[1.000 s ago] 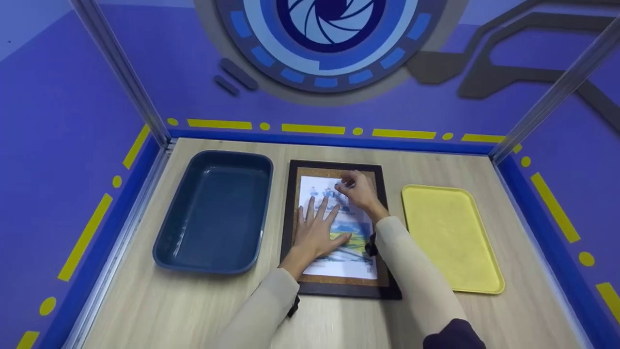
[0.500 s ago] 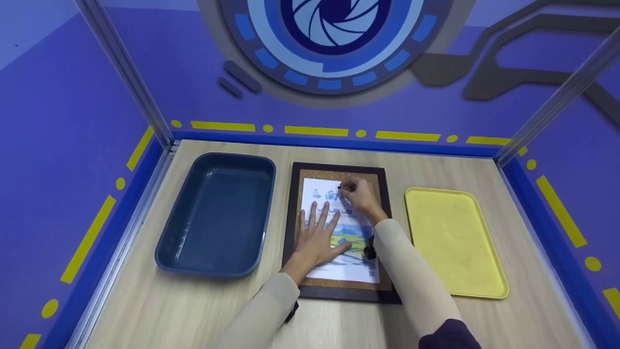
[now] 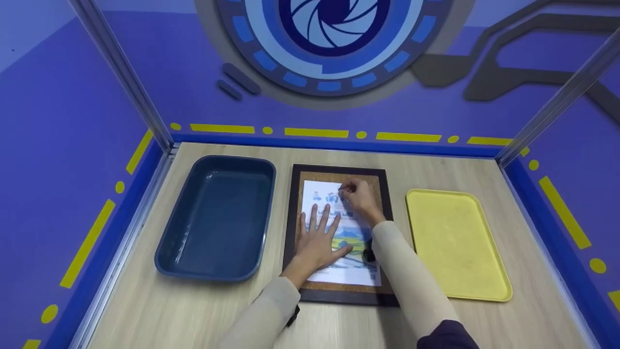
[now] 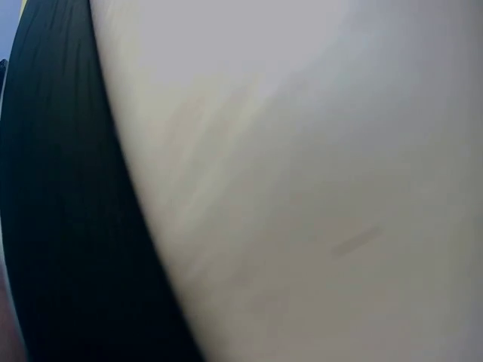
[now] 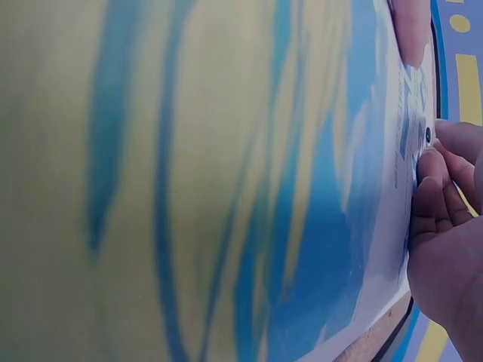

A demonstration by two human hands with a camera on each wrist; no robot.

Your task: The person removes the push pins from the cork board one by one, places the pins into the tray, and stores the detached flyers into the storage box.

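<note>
A white printed poster sheet [image 3: 318,189] with a colourful landscape lies on a cork board [image 3: 316,176] in a dark frame. My left hand [image 3: 315,245] rests flat on the sheet, fingers spread. Near the sheet's top edge, right of its middle, my right hand [image 3: 361,198] pinches a small black pushpin [image 3: 340,189] between thumb and fingers. In the right wrist view the pushpin [image 5: 428,135] is a dark dot at the fingertips, against the sheet. Whether its point is in the cork is hidden. The left wrist view shows only a blurred pale surface and a dark band.
A deep dark-blue tray [image 3: 215,277] stands left of the board. To the right lies a shallow yellow tray [image 3: 455,242], partly behind the right sleeve. The wooden table [image 3: 193,310] is bordered by blue walls at the back and sides.
The right fingers have drawn together and settled on the sheet's upper part with the pushpin. The left hand has stayed flat in place. The head view has shifted slightly.
</note>
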